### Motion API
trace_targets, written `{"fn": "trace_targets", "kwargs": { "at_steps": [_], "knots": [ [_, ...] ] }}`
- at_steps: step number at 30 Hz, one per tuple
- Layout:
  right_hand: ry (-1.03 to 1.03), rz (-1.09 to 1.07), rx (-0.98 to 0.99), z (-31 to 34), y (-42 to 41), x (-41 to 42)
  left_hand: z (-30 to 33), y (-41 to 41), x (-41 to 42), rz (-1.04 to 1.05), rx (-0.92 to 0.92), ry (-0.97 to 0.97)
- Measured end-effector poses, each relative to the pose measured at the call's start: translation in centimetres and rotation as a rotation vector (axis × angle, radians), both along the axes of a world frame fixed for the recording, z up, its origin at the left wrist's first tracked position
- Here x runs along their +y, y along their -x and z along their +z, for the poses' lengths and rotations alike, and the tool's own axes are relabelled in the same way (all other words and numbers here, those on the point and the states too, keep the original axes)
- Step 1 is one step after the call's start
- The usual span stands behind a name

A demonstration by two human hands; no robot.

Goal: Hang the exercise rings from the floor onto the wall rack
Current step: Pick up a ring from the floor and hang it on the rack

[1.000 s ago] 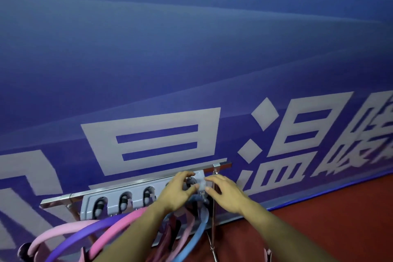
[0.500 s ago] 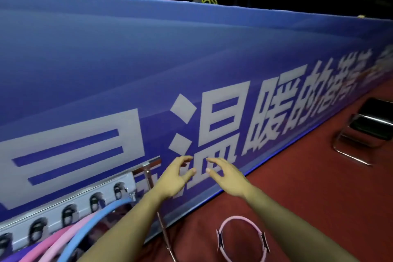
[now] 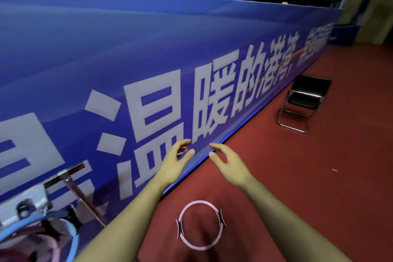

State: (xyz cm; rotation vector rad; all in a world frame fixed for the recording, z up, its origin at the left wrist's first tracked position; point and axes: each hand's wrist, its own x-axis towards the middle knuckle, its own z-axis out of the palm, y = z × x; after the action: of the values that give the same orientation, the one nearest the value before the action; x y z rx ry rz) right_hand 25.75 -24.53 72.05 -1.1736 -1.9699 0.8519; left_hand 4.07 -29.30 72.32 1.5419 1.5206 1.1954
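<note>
A pink exercise ring (image 3: 188,243) with two black grips lies flat on the red floor between my forearms, near the bottom of the view. My left hand (image 3: 175,162) and my right hand (image 3: 228,162) are held out above it, both empty with fingers spread. At the lower left, the metal wall rack (image 3: 27,200) is fixed to the blue banner wall. A light blue ring (image 3: 73,238) hangs from it, with pink rings behind it partly cut off by the frame edge.
The long blue banner wall (image 3: 148,59) with white characters runs along the left and back. A black folding chair (image 3: 304,102) stands on the red floor (image 3: 319,176) by the wall to the right. A slanted metal rack strut (image 3: 85,200) reaches down beside the rack.
Both hands have let go of the blue ring at the rack and drawn away empty. My view has turned right, bringing the pink ring on the floor and the chair into sight.
</note>
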Motion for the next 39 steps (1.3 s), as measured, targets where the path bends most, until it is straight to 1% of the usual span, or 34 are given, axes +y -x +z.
{"fn": "trace_targets", "kwargs": {
  "at_steps": [4, 8, 14, 17, 25, 32, 39],
  "knots": [
    [-0.014, -0.070, 0.043, -0.5, -4.2, 1.9, -0.2, -4.3, 2.8, -0.047, -0.028, 0.002],
    [-0.041, -0.090, 0.085, -1.1, -6.6, 5.0, -0.9, -6.5, 6.4, -0.065, -0.035, 0.014],
    [0.005, -0.074, 0.123, -2.1, -6.8, 11.8, -2.4, -7.7, 13.4, -0.037, -0.086, -0.016],
    [0.060, -0.073, 0.137, -2.4, -7.0, 15.5, -3.2, -8.1, 17.4, -0.014, -0.130, -0.007],
    [0.094, -0.027, 0.101, -3.6, -7.5, 24.3, -5.5, -9.1, 24.6, 0.056, -0.178, 0.016],
    [0.203, 0.176, 0.092, -6.7, -6.0, 31.0, -8.3, -9.5, 27.4, 0.240, -0.180, 0.076],
    [0.261, 0.459, 0.070, -8.7, -5.8, 37.8, -9.0, -12.3, 29.6, 0.508, -0.152, 0.103]
  ]
}}
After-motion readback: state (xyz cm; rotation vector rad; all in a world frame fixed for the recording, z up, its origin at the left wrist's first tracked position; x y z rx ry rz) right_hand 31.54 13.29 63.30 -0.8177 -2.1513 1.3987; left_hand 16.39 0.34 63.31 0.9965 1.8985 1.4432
